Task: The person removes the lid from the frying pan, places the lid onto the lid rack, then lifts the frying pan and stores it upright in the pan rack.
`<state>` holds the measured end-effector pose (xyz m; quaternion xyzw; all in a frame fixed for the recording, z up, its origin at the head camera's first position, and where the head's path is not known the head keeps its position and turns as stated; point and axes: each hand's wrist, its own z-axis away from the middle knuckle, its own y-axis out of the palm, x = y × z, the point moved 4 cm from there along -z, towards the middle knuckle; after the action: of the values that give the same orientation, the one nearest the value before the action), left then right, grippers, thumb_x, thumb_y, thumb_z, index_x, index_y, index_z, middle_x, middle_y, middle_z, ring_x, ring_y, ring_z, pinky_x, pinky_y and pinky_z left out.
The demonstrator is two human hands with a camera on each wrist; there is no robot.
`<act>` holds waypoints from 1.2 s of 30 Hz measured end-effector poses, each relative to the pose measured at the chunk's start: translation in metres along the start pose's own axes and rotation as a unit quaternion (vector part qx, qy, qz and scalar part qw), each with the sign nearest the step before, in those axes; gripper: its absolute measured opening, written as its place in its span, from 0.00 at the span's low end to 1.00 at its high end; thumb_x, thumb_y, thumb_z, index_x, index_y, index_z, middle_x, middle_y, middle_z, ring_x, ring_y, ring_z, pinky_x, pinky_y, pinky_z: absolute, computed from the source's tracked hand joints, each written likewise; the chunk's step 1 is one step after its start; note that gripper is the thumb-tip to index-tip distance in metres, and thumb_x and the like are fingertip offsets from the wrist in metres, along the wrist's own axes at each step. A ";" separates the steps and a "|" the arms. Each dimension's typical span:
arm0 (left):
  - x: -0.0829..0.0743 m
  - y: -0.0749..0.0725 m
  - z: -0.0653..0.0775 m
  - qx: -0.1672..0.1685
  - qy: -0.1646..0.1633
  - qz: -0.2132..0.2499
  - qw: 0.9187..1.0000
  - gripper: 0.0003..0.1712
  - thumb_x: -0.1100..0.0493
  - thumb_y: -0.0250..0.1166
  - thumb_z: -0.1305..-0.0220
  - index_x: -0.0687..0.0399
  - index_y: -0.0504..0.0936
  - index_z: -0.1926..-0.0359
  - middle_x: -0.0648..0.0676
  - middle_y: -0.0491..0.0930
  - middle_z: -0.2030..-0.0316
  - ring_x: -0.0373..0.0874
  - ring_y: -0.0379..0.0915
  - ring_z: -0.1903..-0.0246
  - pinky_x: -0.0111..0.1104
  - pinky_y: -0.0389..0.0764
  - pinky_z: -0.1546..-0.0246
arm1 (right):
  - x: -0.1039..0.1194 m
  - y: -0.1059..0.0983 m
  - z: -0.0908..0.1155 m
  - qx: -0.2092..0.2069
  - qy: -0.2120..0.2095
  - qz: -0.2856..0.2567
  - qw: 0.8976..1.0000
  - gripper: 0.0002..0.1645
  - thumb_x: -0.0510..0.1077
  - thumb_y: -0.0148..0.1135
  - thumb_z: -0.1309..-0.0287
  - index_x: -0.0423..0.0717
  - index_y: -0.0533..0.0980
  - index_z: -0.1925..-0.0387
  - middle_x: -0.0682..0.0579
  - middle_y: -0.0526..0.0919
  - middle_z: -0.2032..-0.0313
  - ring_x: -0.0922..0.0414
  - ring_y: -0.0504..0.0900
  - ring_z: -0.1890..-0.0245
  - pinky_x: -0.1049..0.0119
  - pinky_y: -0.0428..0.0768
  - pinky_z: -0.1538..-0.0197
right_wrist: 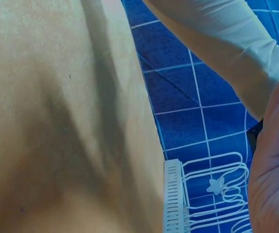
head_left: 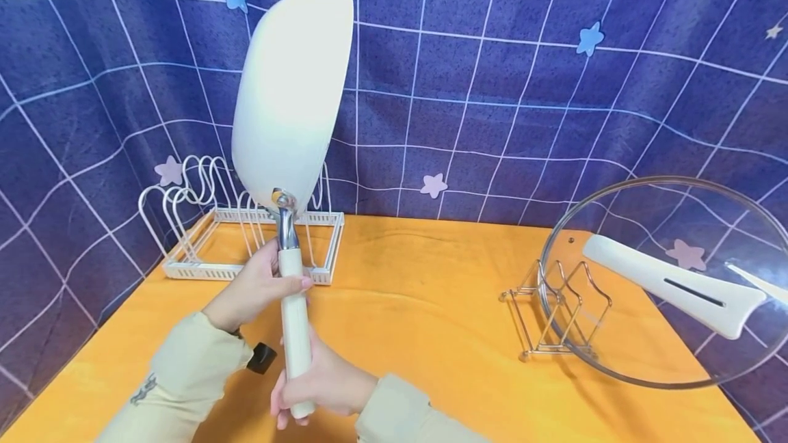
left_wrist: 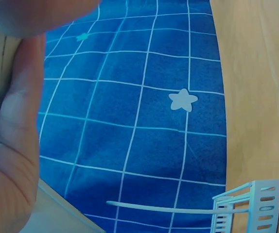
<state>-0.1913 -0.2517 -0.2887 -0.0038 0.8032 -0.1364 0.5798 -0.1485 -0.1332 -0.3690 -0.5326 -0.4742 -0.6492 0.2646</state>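
A white pan [head_left: 289, 101] is tipped up on its side in the head view, with its long pale handle [head_left: 295, 327] pointing down toward me. My left hand [head_left: 261, 287] grips the handle's upper part, just below the metal joint [head_left: 284, 221]. Lower down, my right hand [head_left: 329, 376] wraps round the handle near its end. The left wrist view shows my left hand [left_wrist: 13, 170] against the handle, and a bit of the pan [left_wrist: 57, 213] below. In the right wrist view my right hand [right_wrist: 275, 170] is partly cut off at the edge.
Behind the pan, a white rack [head_left: 228, 271] with looped dividers stands on the orange tabletop [head_left: 406, 306]. To the right, a glass lid [head_left: 652, 383] with a white handle [head_left: 674, 286] leans in a small wire stand [head_left: 560, 347]. A blue gridded curtain [head_left: 468, 101] hangs behind.
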 end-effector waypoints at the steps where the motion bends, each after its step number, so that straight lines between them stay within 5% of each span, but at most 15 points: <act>1: 0.001 0.000 0.000 -0.001 -0.002 0.001 1.000 0.16 0.75 0.58 0.42 0.69 0.61 0.56 0.52 0.79 0.72 0.43 0.81 0.76 0.35 0.84 0.71 | 0.000 -0.001 0.000 -0.003 0.001 0.000 1.000 0.39 0.22 0.50 0.56 0.51 0.52 0.44 0.12 0.63 0.69 0.61 0.78 0.84 0.75 0.70 0.84; 7: 0.007 0.001 0.000 0.003 -0.009 0.025 1.000 0.17 0.75 0.57 0.40 0.69 0.59 0.54 0.52 0.80 0.71 0.44 0.82 0.75 0.35 0.85 0.70 | -0.003 -0.003 -0.001 -0.004 0.006 -0.010 1.000 0.40 0.21 0.50 0.57 0.51 0.52 0.44 0.37 0.73 0.79 0.60 0.77 0.85 0.74 0.69 0.85; 19: 0.008 0.005 -0.001 0.005 0.025 0.072 0.997 0.16 0.78 0.55 0.41 0.65 0.60 0.55 0.50 0.79 0.71 0.43 0.81 0.76 0.35 0.85 0.70 | 0.000 -0.006 0.000 -0.015 -0.002 0.000 1.000 0.39 0.21 0.49 0.58 0.51 0.53 0.46 0.43 0.74 0.80 0.60 0.76 0.86 0.74 0.67 0.85; 22: 0.007 0.007 -0.002 0.008 0.032 0.079 0.996 0.17 0.78 0.54 0.41 0.64 0.60 0.55 0.50 0.79 0.70 0.43 0.81 0.75 0.36 0.85 0.70 | -0.001 -0.008 0.001 -0.015 -0.006 0.003 1.000 0.38 0.21 0.49 0.59 0.50 0.54 0.47 0.42 0.74 0.80 0.60 0.76 0.86 0.74 0.67 0.85; 29: 0.008 0.008 -0.002 0.013 0.038 0.066 0.997 0.17 0.78 0.55 0.41 0.63 0.60 0.55 0.49 0.80 0.71 0.42 0.82 0.76 0.35 0.85 0.70 | -0.005 -0.009 0.000 -0.004 -0.018 0.003 1.000 0.35 0.22 0.49 0.57 0.50 0.54 0.49 0.09 0.60 0.69 0.62 0.77 0.85 0.75 0.67 0.85; 36: 0.015 0.007 0.001 0.025 0.036 0.057 0.997 0.15 0.77 0.55 0.40 0.63 0.61 0.57 0.49 0.80 0.71 0.42 0.82 0.75 0.35 0.84 0.69 | -0.011 -0.008 0.000 -0.008 -0.022 0.009 1.000 0.39 0.22 0.50 0.58 0.52 0.52 0.45 0.06 0.60 0.66 0.63 0.77 0.85 0.76 0.68 0.84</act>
<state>-0.1939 -0.2473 -0.3050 0.0613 0.8191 -0.1234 0.5569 -0.1520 -0.1318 -0.3823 -0.5527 -0.4698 -0.6391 0.2557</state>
